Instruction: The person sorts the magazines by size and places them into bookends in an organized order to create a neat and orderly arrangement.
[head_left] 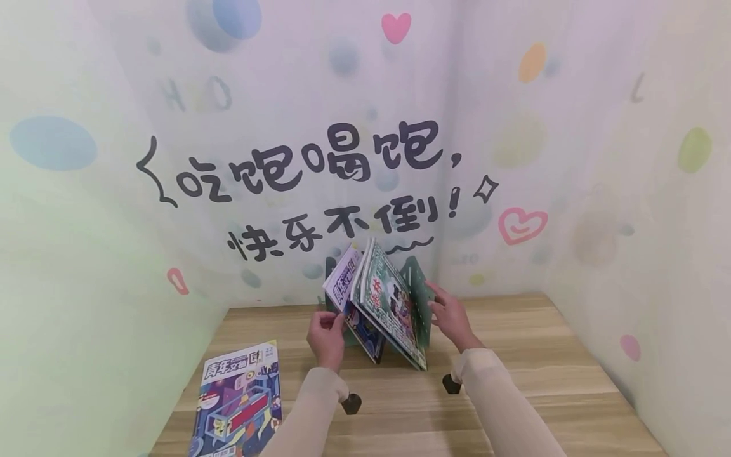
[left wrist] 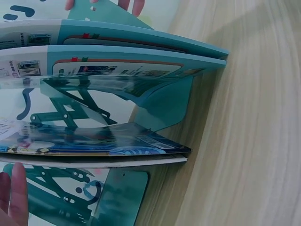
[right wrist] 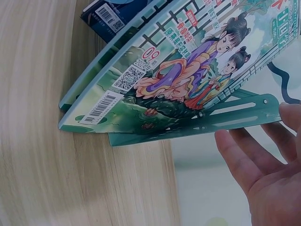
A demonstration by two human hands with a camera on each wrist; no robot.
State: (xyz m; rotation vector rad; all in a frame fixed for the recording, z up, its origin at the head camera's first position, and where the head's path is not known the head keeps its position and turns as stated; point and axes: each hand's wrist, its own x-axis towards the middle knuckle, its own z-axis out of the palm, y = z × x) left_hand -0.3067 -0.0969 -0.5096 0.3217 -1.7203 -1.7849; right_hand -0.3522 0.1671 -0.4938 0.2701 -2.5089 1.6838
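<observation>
A green folding bookend (head_left: 422,292) with a scissor linkage (left wrist: 66,110) stands by the back wall, magazines tilted in it. Two green-covered magazines (head_left: 394,298) lean on its right side. A purple-and-blue magazine (head_left: 344,279) stands to their left, with a gap between in the left wrist view. My left hand (head_left: 327,336) is at the purple-and-blue magazine's near edge, a fingertip (left wrist: 19,172) right at its outer face. My right hand (head_left: 454,319) touches the outer side of the bookend's right plate, its fingers (right wrist: 240,165) spread and nearly straight.
Another magazine (head_left: 237,400) lies flat on the wooden table (head_left: 400,406) at front left. Printed walls (head_left: 320,76) rise behind and on both sides, close behind the bookend. Dark wrist-worn pieces (head_left: 351,404) hang under both sleeves.
</observation>
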